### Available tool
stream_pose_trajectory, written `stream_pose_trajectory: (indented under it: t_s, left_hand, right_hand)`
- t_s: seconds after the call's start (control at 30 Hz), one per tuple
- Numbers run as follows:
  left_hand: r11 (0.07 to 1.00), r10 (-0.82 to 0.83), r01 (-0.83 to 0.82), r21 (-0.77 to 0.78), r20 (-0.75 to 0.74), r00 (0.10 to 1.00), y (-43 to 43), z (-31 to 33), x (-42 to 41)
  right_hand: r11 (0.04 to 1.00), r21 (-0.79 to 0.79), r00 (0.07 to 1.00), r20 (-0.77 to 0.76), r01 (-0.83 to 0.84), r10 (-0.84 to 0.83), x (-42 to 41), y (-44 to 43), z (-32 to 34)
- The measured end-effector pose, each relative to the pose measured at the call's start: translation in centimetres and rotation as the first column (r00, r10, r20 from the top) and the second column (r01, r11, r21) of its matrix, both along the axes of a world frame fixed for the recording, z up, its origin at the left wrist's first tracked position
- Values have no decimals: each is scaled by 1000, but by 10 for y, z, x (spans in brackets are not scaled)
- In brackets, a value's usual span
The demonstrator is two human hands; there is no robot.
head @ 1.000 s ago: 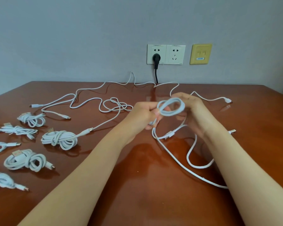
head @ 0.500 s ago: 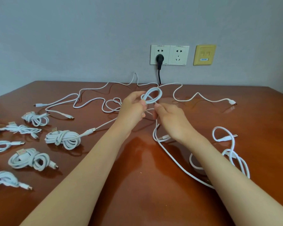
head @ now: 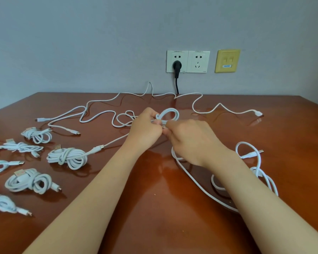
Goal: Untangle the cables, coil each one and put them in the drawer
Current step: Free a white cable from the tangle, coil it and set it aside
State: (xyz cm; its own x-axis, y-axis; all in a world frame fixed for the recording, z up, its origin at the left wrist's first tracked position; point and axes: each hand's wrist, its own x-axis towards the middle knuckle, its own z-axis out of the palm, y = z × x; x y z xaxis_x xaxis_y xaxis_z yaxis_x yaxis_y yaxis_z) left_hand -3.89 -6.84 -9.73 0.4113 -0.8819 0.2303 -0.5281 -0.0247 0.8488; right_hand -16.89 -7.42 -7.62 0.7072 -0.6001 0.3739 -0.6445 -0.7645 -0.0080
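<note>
The right hand sat lower half a second ago, at 5 o'clock from the left hand. It has now come up, so the two meet at the middle of the tabletop. That looks like the start of another turn: one hand keeps the coil while the other feeds in slack. Both hands have curled fingers, each pinching the cable at the foot of a small loop of a few turns that stands up toward 12 o'clock.

The cable is thin, white and limp. Most of it is still uncoiled, trailing from under the right hand toward 4 o'clock, where it lies in loose bends with a plug end showing. This one is barely begun.

Finished bundles lie at 9 o'clock. Loose cables sprawl from 11 to 2 o'clock, not yet coiled. No drawer is in view.
</note>
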Motion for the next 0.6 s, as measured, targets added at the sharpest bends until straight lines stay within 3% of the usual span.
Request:
stream_pose_trajectory:
  t_s: [0.13, 0.3, 0.43, 0.5, 0.6]
  left_hand:
    - [988, -149, 138, 75, 169, 974, 4, -2, 1]
    - [954, -298, 291, 72, 117, 947, 7, -1, 5]
    - [910, -410, 392, 138, 147, 900, 10, -1, 4]
    - [866, -494, 486, 113, 54, 868, 12, 0, 2]
    - [825, -560, 562, 60, -46, 827, 15, 3, -1]
  right_hand:
    - [996, -94, 994, 113, 9, 2, -6, -7, 0]
    - [972, 233, 864, 489, 0, -117, -10, -21, -4]
    - [909, 415, 796, 564, -43, -219, -14, -29, -6]
    - [862, 495, 757, 603, -106, -254, -17, -33, -3]
    - [712, 637, 666, 672, -296, -325, -25, -38, 0]
